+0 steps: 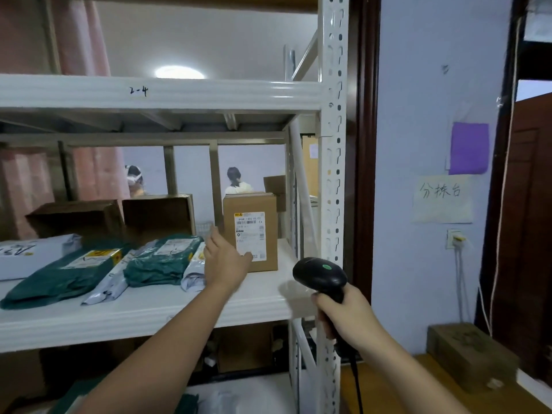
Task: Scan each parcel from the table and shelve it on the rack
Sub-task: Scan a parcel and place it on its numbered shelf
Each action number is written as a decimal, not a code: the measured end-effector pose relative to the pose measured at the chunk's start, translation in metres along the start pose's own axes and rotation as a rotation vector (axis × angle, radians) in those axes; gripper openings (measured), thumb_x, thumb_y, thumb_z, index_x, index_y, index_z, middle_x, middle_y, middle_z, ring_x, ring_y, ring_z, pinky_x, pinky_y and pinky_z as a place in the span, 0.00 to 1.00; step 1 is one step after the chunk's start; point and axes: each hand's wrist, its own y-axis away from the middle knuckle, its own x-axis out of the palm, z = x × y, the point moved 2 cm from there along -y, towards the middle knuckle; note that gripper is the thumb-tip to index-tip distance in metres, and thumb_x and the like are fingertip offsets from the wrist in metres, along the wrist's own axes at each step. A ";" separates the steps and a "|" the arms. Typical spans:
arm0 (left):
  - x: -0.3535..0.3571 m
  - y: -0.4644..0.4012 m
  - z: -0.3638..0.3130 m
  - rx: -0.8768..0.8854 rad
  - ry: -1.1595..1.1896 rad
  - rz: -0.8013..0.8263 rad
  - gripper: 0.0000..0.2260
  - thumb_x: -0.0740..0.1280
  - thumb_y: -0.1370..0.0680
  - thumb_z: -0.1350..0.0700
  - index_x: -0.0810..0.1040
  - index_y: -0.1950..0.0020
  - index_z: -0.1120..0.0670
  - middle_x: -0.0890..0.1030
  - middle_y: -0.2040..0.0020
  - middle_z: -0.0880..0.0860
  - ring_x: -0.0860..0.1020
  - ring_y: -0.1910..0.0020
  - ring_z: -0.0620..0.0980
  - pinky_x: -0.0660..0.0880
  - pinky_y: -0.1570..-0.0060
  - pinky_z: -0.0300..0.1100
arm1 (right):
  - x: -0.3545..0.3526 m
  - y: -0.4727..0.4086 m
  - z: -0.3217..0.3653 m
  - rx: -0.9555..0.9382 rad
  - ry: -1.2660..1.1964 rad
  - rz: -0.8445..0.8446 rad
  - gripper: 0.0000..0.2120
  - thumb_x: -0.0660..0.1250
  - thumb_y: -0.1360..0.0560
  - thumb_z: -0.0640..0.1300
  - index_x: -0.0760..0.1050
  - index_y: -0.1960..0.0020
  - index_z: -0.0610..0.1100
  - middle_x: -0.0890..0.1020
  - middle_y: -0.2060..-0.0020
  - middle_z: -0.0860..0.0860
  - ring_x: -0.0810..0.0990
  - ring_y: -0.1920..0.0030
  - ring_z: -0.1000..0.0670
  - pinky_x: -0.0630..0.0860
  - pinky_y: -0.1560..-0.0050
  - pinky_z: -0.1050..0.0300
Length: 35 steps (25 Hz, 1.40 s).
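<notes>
— Where's the parcel?

— The upright brown cardboard box with the white shipping label (250,231) stands at the right end of the white metal rack shelf (155,306), just beside the green plastic mailer bags (162,258).

— And the hands?

— The left hand (225,259) reaches toward the box, fingers relaxed and holding nothing (whether the thumb touches the label, I cannot tell). The right hand (348,313) has its fingers wrapped round the black handheld barcode scanner (324,277).
</notes>
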 end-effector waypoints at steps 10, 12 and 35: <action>0.013 0.122 -0.015 0.430 -0.101 0.280 0.33 0.59 0.19 0.33 0.62 0.17 0.46 0.58 0.16 0.47 0.57 0.18 0.49 0.60 0.20 0.52 | -0.018 0.053 -0.029 0.080 0.081 -0.063 0.09 0.67 0.23 0.45 0.76 0.60 0.41 0.77 0.75 0.50 0.76 0.74 0.50 0.76 0.68 0.52; 0.026 0.151 -0.028 0.475 -0.063 0.356 0.31 0.60 0.18 0.34 0.63 0.18 0.44 0.58 0.16 0.45 0.58 0.18 0.47 0.60 0.20 0.50 | -0.032 0.068 -0.038 0.099 0.113 -0.089 0.11 0.68 0.24 0.47 0.76 0.62 0.43 0.77 0.75 0.49 0.76 0.72 0.50 0.75 0.65 0.50; 0.393 0.384 -0.178 0.319 -0.055 0.991 0.29 0.62 0.17 0.37 0.66 0.20 0.50 0.70 0.22 0.50 0.69 0.24 0.51 0.69 0.26 0.51 | -0.354 0.187 -0.242 0.521 0.143 -0.274 0.07 0.68 0.23 0.44 0.76 0.57 0.42 0.78 0.73 0.50 0.77 0.73 0.51 0.75 0.69 0.59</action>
